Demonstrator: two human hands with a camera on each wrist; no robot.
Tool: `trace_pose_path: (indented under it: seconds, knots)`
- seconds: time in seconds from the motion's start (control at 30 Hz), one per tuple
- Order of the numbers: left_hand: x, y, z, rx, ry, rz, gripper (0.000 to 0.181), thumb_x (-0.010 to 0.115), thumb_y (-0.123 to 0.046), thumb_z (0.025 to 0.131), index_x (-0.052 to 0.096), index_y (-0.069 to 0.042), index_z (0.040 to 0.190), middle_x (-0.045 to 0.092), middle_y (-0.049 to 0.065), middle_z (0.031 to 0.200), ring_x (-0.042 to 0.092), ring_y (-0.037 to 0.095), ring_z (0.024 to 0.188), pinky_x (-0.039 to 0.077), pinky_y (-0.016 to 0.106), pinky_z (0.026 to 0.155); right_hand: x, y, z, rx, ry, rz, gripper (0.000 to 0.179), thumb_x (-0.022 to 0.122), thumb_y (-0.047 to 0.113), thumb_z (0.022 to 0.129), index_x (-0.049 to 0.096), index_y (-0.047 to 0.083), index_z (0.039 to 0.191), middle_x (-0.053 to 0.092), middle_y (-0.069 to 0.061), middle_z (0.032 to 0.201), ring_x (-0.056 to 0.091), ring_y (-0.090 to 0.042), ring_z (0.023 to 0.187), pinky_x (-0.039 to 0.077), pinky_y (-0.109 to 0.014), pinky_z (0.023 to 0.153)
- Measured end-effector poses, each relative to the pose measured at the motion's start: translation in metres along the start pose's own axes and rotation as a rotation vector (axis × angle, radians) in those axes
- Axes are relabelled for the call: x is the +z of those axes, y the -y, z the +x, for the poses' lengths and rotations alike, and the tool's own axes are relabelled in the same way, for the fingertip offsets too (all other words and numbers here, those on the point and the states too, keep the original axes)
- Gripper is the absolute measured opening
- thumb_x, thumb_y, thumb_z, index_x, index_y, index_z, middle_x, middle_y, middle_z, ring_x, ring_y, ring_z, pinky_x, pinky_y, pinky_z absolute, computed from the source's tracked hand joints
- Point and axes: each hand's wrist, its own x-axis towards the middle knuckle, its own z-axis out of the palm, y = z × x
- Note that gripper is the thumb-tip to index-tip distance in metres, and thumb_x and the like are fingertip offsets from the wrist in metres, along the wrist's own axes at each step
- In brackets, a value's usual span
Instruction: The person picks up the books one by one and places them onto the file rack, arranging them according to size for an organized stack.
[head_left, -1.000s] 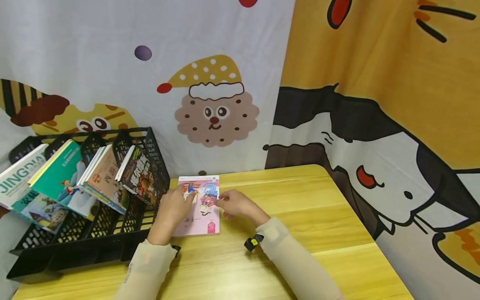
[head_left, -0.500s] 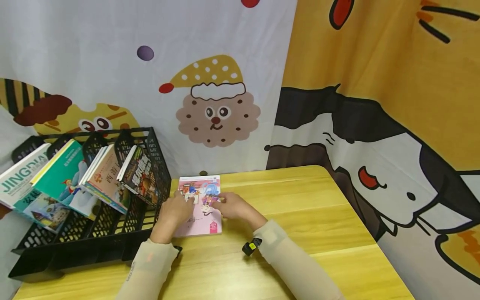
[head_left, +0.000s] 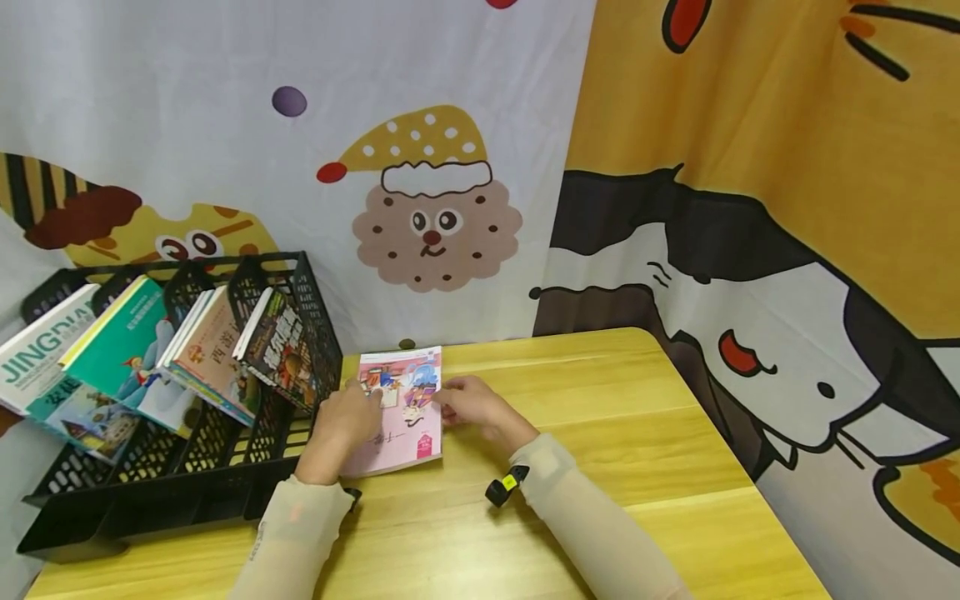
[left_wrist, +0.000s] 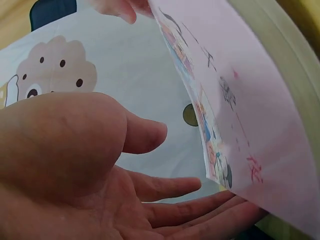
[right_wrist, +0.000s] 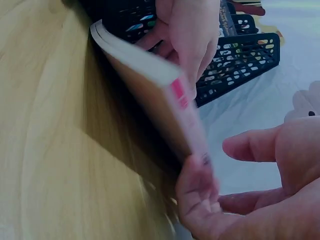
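A pink picture book (head_left: pixel 401 437) lies cover up between my hands at the back of the table, right of the black rack. My left hand (head_left: pixel 348 417) is at its left edge. In the left wrist view its fingers (left_wrist: pixel 170 185) stretch to the book's edge, the lower ones partly behind it, while the thumb stands apart. My right hand (head_left: pixel 480 406) is at the spine side. There, in the right wrist view, the fingertips (right_wrist: pixel 196 177) touch the spine from below and the thumb is off it. That side is tilted up, with a shadow beneath.
A black slotted book rack (head_left: pixel 180 483) stands on the left, its compartments holding several leaning books (head_left: pixel 210 354). A printed curtain (head_left: pixel 435 75) hangs behind the wooden table (head_left: pixel 600 500). A small black-and-yellow device (head_left: pixel 506 486) is at my right cuff.
The book's right side has come up off the table and the book has turned slightly. My right hand has moved from over its edge to the spine. The left hand stays at its side.
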Motion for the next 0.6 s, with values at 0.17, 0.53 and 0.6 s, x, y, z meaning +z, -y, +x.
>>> trace_pose_path:
  seconds: [0.17,0.53,0.6]
  knots:
    - [-0.001,0.002,-0.001,0.026,-0.003,-0.032,0.063,0.041,-0.035,0.116,0.052,0.019,0.147,0.063,0.045,0.137,0.063,0.062,0.128,0.052,0.071,0.107,0.003,0.001,-0.003,-0.008,0.089,-0.053,0.032,0.066,0.020,0.108,0.070,-0.002,0.130,0.068,-0.004,0.082,0.060,-0.013,0.065,0.054,-0.023,0.060]
    - [-0.001,0.001,-0.002,0.056,0.066,-0.138,0.065,0.048,-0.049,0.114,0.062,0.012,0.135,0.072,0.025,0.116,0.069,0.038,0.099,0.057,0.048,0.083,-0.008,0.011,-0.011,-0.157,0.085,-0.199,0.035,0.058,0.032,0.114,0.071,0.010,0.137,0.077,-0.007,0.077,0.053,-0.011,0.046,0.044,-0.026,0.043]
    - [-0.003,0.000,-0.004,0.069,0.069,-0.149,0.063,0.048,-0.050,0.114,0.065,0.009,0.130,0.071,0.021,0.109,0.066,0.033,0.092,0.054,0.044,0.078,-0.014,0.016,-0.012,-0.182,0.061,-0.193,0.036,0.057,0.034,0.114,0.071,0.012,0.139,0.080,-0.008,0.083,0.057,-0.012,0.049,0.042,-0.026,0.042]
